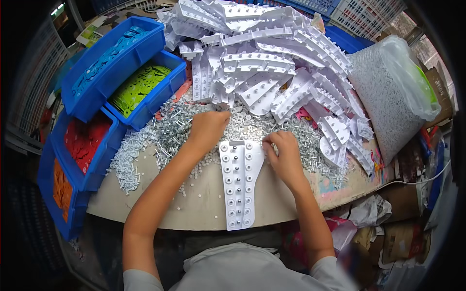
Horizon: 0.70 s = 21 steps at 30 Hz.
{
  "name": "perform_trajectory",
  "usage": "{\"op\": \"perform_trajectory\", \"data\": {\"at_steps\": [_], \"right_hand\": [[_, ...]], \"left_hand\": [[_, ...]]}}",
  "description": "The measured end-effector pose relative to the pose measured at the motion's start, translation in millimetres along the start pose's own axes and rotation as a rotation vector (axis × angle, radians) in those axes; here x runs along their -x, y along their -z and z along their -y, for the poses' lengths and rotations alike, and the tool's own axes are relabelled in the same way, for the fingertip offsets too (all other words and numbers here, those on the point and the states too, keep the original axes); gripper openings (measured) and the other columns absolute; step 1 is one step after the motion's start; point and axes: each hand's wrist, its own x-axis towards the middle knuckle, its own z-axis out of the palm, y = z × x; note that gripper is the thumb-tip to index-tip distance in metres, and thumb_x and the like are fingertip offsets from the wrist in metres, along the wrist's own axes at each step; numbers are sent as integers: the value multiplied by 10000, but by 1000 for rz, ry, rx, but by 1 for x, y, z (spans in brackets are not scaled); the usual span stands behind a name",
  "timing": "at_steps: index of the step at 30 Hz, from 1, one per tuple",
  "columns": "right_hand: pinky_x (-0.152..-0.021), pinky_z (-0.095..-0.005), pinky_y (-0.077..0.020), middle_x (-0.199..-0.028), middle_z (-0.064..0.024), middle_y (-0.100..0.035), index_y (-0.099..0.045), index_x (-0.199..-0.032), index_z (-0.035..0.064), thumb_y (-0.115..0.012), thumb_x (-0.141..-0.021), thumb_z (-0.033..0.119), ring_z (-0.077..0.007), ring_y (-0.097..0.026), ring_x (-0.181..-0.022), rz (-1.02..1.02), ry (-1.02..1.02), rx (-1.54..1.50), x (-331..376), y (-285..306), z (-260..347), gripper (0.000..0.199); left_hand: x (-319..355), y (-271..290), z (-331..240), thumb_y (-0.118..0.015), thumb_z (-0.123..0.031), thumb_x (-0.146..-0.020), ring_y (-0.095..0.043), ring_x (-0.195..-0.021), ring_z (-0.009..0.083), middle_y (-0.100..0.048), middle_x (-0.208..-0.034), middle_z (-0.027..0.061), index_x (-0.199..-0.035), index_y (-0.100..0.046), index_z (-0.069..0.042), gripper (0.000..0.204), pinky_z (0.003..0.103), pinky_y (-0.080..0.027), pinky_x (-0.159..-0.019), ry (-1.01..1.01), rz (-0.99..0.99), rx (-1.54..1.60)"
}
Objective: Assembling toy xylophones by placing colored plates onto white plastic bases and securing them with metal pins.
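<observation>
The white panel [238,186] lies on the counter [194,206] directly before me, its broad end away from my body and its narrow end at the near edge. Set so, its two columns of round seats and the grey metallic row between them run straight out from me, presumably so that each position can be reached by either hand.

My left hand [209,130] is beyond the panel's far left corner, fingers bunched together over the small white discs [250,127]; I cannot tell whether anything is pinched there. My right hand [282,148] is curled at the far right corner, thumb and forefinger near one another; whether they grip a disc or touch the panel's edge is unclear.

The discs form a bank just past the panel, which probably keeps the reach short. Grey screws [170,121] flank them, with white pegs [131,157] farther left. Behind, similar white mouldings [262,63] are heaped, likely to leave the near surface for one panel. Blue bins [121,77] at left separate flat pieces by colour: blue, green, red and orange. A clear bag [383,92] of fine pale contents stands at right.
</observation>
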Motion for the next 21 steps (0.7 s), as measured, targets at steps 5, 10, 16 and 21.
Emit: {"op": "perform_trajectory", "data": {"at_steps": [5,10,16,21], "right_hand": [[-783,-437,-538,-927,-125,-724,-738,-992,53,-720,-922,155,-334,-707,-891,-29,-33,15,-40,-12,9,125],[-748,-448,-555,-874,-121,-744,-748,-975,74,-732,-913,187,-340,-719,-821,-19,14,148,-70,-41,-2,130],[-742,-452,-555,-821,-128,-748,-726,-949,69,-739,-902,185,-357,-720,-795,-18,3,161,-72,-51,-2,126],[-737,-459,-547,-847,-139,-740,-693,-965,58,-747,-890,143,-371,-711,-796,-81,-22,14,-58,-39,3,125]], "left_hand": [[-5,-7,4,-647,-123,-908,-718,-729,389,-712,-752,173,-886,-729,-77,96,508,-559,-673,-68,73,-109],[-6,-3,0,-649,-153,-934,-713,-726,391,-713,-763,180,-892,-727,-69,122,506,-560,-674,-45,-6,15],[12,27,-28,-683,-128,-972,-748,-758,249,-756,-831,130,-1014,-748,-35,121,365,-567,-675,156,-136,416],[58,63,-51,-727,-77,-978,-719,-835,98,-762,-933,42,-1063,-736,-4,113,236,-536,-667,428,-3,904]]}}
